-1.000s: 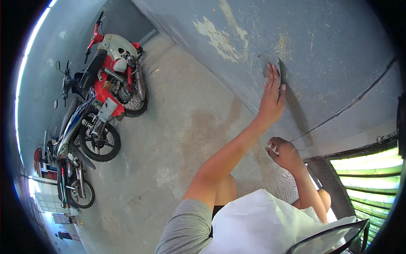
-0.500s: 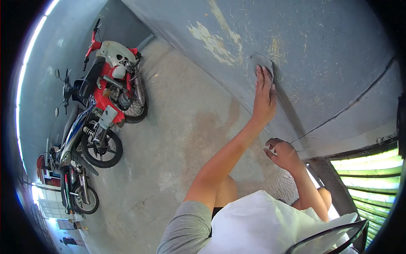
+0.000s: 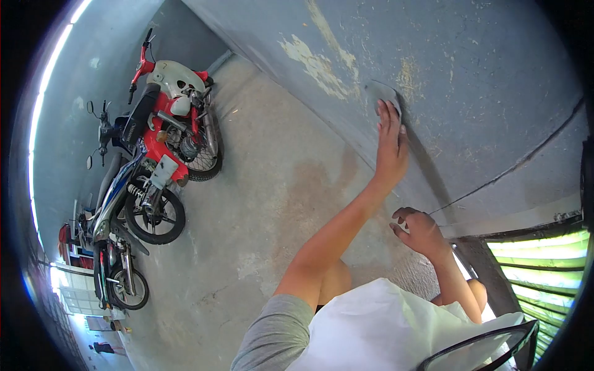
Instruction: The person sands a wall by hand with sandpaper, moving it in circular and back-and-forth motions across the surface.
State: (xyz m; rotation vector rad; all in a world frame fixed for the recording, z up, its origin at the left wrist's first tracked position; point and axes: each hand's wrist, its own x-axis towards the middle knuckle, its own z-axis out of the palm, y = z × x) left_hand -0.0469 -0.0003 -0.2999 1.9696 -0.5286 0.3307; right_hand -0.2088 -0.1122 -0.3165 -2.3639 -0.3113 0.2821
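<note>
My left hand [image 3: 391, 145] reaches up to the grey-blue wall [image 3: 482, 105], fingers extended and pressing a thin grey sheet [image 3: 382, 91] flat against it. The fingertips cover the sheet's lower part, while its upper edge shows beyond them. Pale worn patches [image 3: 318, 67] mark the paint nearby. Lower down, near the bottom of the wall, my right hand [image 3: 421, 232] hangs with loosely bent fingers, thumb apart, and nothing visible in it.
On the left stand a red and white motorbike [image 3: 170, 123] and other motorbikes [image 3: 127, 281] on the concrete floor [image 3: 247, 185]. A slatted opening [image 3: 544, 266] is at lower right. Dark-rimmed glasses [image 3: 489, 346] show at the bottom. A distant person [image 3: 106, 349] appears lower left.
The view has shifted slightly, moving the scene a little rightward. My left hand sits slightly lower in the view, still pressing the sheet. My right hand keeps nearly the same pose.
</note>
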